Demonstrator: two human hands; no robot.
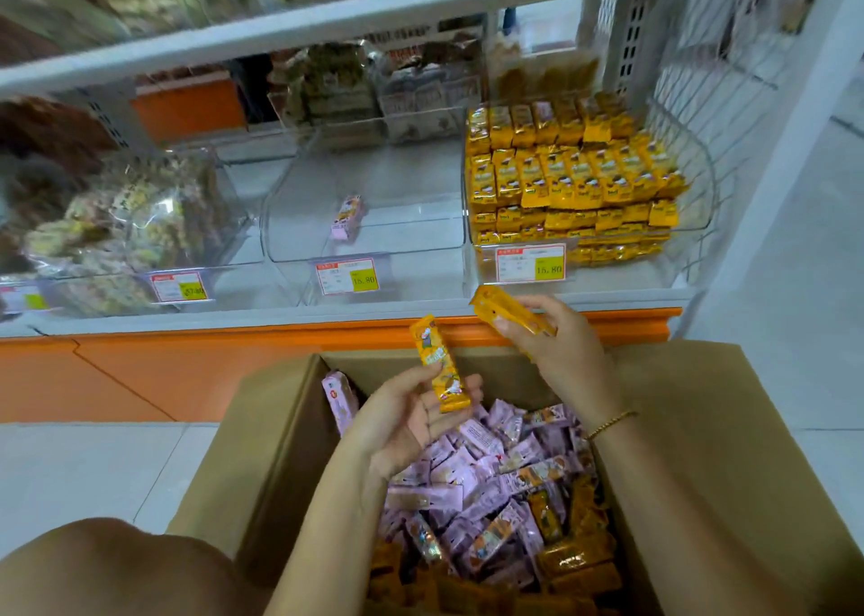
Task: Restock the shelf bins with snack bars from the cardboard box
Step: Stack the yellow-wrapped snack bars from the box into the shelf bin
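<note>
Two bars up and out of the cardboard box (701, 428): upright yellow bar (437, 363) pinched between thumb and fingertips of the left hand (411, 410), palm turned up; slanted yellow bar (509, 309) gripped in the curled fingers of the right hand (556, 339), just below the shelf edge. Best played from here by matching wrapper colour first, then carrying both to the right-hand bin (622, 272), already packed with the same yellow wrappers, and lining each up with the rows rather than dropping it on top. Worth steering clear of the middle bin (411, 241) (only a lone pink bar (348, 218) in there, so probably home for the pink heap (467, 475) in the box). Price tags on the bin fronts: "15.80" legible on the right tag (530, 265) and again on the middle tag (347, 276). Wrapper print and brand too blurred to read.
</note>
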